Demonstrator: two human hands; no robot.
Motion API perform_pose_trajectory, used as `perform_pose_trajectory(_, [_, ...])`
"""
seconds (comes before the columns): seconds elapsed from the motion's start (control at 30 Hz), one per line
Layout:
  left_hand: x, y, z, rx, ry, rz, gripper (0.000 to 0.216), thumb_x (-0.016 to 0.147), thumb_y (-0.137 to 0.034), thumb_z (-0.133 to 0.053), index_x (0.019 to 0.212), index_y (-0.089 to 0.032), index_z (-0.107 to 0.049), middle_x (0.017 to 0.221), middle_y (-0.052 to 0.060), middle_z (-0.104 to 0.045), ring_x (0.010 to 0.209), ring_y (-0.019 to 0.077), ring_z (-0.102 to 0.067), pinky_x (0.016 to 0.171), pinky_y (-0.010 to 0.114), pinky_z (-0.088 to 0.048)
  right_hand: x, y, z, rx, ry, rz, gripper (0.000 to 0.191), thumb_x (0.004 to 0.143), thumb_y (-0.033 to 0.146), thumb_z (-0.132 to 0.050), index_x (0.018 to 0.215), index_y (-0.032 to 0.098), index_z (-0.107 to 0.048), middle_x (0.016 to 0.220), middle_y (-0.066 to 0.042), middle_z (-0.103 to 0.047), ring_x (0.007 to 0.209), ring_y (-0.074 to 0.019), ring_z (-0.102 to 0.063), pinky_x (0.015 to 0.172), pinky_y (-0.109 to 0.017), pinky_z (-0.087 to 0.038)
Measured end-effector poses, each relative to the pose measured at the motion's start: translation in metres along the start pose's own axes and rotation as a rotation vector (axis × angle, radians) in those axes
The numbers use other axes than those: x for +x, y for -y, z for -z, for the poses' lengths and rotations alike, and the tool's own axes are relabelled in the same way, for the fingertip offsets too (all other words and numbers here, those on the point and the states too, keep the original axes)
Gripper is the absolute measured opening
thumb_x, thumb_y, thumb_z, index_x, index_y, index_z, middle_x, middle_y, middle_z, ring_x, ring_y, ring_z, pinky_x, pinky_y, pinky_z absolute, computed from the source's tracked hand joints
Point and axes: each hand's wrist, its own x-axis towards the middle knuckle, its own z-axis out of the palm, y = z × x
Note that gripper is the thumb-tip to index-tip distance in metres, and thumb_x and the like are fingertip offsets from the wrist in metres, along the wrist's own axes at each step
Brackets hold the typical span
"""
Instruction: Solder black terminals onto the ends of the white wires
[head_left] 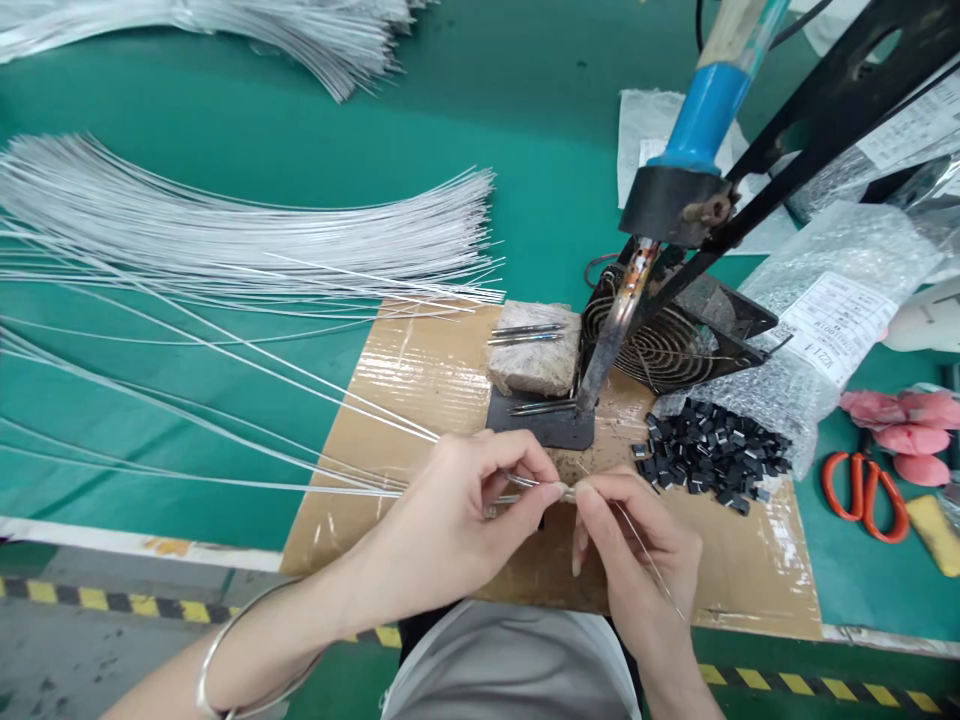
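Note:
My left hand (457, 510) is closed in a pinch around a few thin white wires (352, 488) that trail off to the left. Against its fingertips is my right hand (637, 530), thumb and fingers pinched together. From the right hand a thin silvery solder wire (649, 555) runs back across the palm towards the wrist. What lies exactly between the touching fingertips is mostly hidden. Just beyond the hands a soldering iron (621, 320) hangs in a black bracket, its tip pointing down at a small dark plate (559, 430).
A thick bundle of white wires (300, 240) lies at left, another bundle (315, 40) behind it. Cardboard (765, 580) covers the work spot. Around it are a pale block (532, 365), a fan (645, 340), small black connectors (712, 455), bubble wrap (862, 250) and orange-handled scissors (862, 495).

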Motion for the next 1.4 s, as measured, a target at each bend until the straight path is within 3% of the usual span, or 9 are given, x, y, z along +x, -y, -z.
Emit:
perform_pose_trajectory(0.1, [0.002, -0.001, -0.001, -0.125, -0.035, 0.055, 0.019, 0.092, -0.026, -0.062, 0.076, -0.019, -0.068, 0.063, -0.002, -0.063, 0.053, 0.0103, -0.045, 0.048, 0.022, -0.034, 0.000, -0.003, -0.002, 0.111, -0.094, -0.061, 0.018, 0.099, 0.033, -0.075, 0.085, 0.023, -0.084, 0.069, 0.003, -0.064, 0.048, -0.0075, -0.058, 0.042, -0.018, -0.049])
perform_pose_trajectory(0.33, [0.005, 0.001, -0.002, -0.195, -0.045, 0.144, 0.020, 0.090, -0.033, -0.065, 0.078, -0.017, -0.070, 0.066, 0.001, -0.068, 0.055, 0.0115, -0.050, 0.050, 0.023, -0.038, 0.002, -0.008, -0.009, 0.347, -0.024, -0.147, 0.014, 0.099, 0.036, -0.077, 0.099, 0.028, -0.089, 0.080, -0.001, -0.078, 0.057, -0.0092, -0.071, 0.054, -0.018, -0.064])
perform_pose_trajectory(0.57, [0.001, 0.005, -0.006, -0.192, -0.051, 0.156, 0.024, 0.092, -0.037, -0.064, 0.078, -0.018, -0.069, 0.066, 0.002, -0.068, 0.057, 0.0140, -0.057, 0.051, 0.025, -0.039, 0.000, 0.002, -0.016, 0.480, -0.032, -0.265, 0.012, 0.090, 0.039, -0.087, 0.093, 0.028, -0.089, 0.074, 0.001, -0.077, 0.058, -0.0085, -0.071, 0.054, -0.016, -0.063])
perform_pose_trajectory(0.77, [0.000, 0.005, -0.007, -0.094, -0.084, 0.129, 0.026, 0.095, -0.037, -0.061, 0.080, -0.019, -0.070, 0.062, 0.001, -0.065, 0.051, 0.0122, -0.048, 0.047, 0.024, -0.033, 0.002, 0.007, -0.020, 0.523, -0.050, -0.340, 0.016, 0.082, 0.040, -0.093, 0.087, 0.026, -0.089, 0.067, 0.002, -0.077, 0.056, -0.0074, -0.069, 0.052, -0.014, -0.061])
perform_pose_trajectory(1.0, [-0.001, 0.002, -0.007, -0.092, -0.078, 0.085, 0.024, 0.096, -0.033, -0.060, 0.078, -0.020, -0.068, 0.064, 0.000, -0.069, 0.051, 0.0117, -0.050, 0.046, 0.023, -0.038, 0.005, -0.007, -0.013, 0.569, 0.075, -0.307, 0.009, 0.090, 0.036, -0.088, 0.091, 0.027, -0.089, 0.071, 0.002, -0.079, 0.057, -0.0072, -0.072, 0.050, -0.012, -0.061])
perform_pose_trajectory(1.13, [-0.002, 0.002, -0.007, -0.084, -0.081, 0.085, 0.025, 0.096, -0.033, -0.061, 0.076, -0.019, -0.068, 0.059, -0.002, -0.062, 0.049, 0.0111, -0.045, 0.045, 0.023, -0.032, 0.008, -0.006, -0.008, 0.635, 0.124, -0.371, 0.008, 0.090, 0.033, -0.088, 0.090, 0.025, -0.088, 0.071, 0.003, -0.078, 0.056, -0.0060, -0.071, 0.050, -0.010, -0.060])
perform_pose_trajectory(1.4, [0.000, 0.003, -0.006, -0.203, -0.052, 0.104, 0.023, 0.095, -0.031, -0.062, 0.077, -0.019, -0.068, 0.067, 0.001, -0.069, 0.059, 0.0134, -0.058, 0.052, 0.024, -0.044, 0.012, -0.003, -0.007, 0.663, 0.148, -0.442, 0.010, 0.088, 0.032, -0.089, 0.085, 0.022, -0.087, 0.068, 0.002, -0.076, 0.054, -0.0065, -0.070, 0.048, -0.011, -0.060])
